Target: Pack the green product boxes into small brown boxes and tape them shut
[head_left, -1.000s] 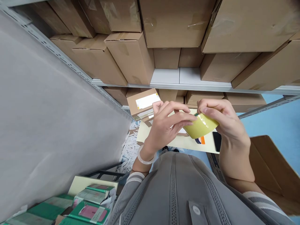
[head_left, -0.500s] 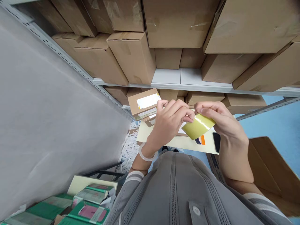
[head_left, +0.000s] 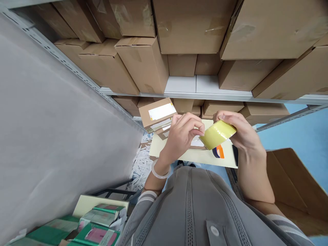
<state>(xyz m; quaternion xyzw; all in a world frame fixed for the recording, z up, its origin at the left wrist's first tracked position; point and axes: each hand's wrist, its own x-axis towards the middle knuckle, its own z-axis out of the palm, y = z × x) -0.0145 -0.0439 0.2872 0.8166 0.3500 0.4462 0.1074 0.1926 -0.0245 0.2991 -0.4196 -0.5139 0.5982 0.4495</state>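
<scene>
1. Brown cardboard boxes (head_left: 143, 65) crowd a grey metal shelf (head_left: 194, 85).
2. A labelled carton (head_left: 157, 114) sits tilted below.
3. Shredded white paper (head_left: 140, 164) litters the floor.
4. Green packets (head_left: 99, 229) lie stacked at the lower left.

No legible text: white label (head_left: 162, 111) on the small carton (head_left: 157, 115) too blurred to read.

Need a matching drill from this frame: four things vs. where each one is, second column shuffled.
Things:
1. tape roll
2. bangle
3. green books
4. labelled box

Places:
A. bottom left of the picture
B. on the left wrist
C. beyond the left hand, low by the shelf
D. in the right hand

Pairs: 1-D, 2-B, 3-A, 4-C
</scene>
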